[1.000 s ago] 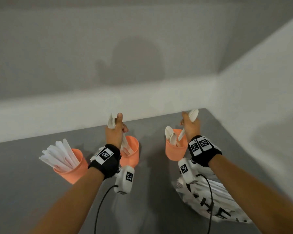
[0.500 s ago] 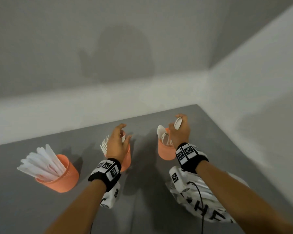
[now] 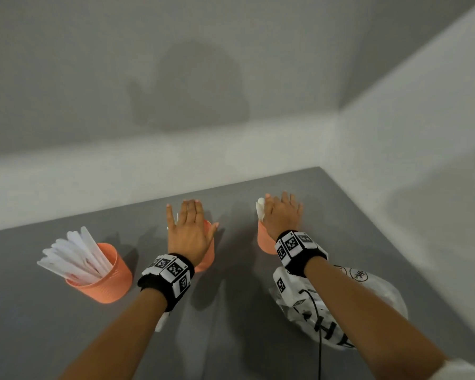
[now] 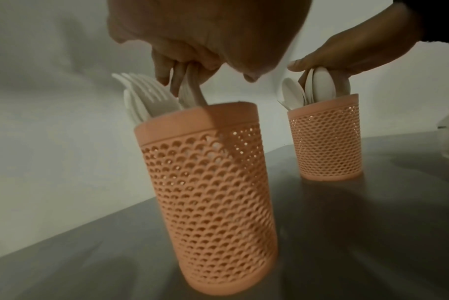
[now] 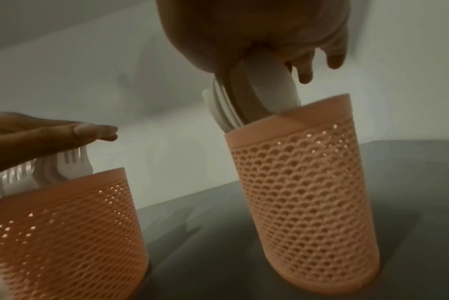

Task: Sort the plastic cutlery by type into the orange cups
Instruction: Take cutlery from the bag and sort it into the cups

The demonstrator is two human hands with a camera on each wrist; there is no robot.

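Left hand (image 3: 188,230) flat, fingers spread, pressed on forks (image 4: 146,97) in middle cup (image 4: 207,182). Right hand (image 3: 281,216) likewise flat on spoons (image 5: 254,99) in right cup (image 5: 305,192), seemingly gripping nothing. Knives (image 3: 74,256) in far-left cup (image 3: 107,281).

A second ago I had my left hand (image 3: 188,231) closed around a fork raised above the middle cup (image 3: 207,259), thumb up; now that fork is down among the forks (image 4: 151,95) in the cup, and the hand lies flat with fingers spread on top of them. My right hand (image 3: 281,215) was pinching a spoon held high over the right cup (image 3: 265,239); half a second ago it was lowering it, and now the spoon sits with the other spoons (image 5: 256,95) in the cup, with the fingers straightened and the palm pressing down on their bowls. Both wrists have dropped lower and reached farther from me over the counter (image 3: 231,311).
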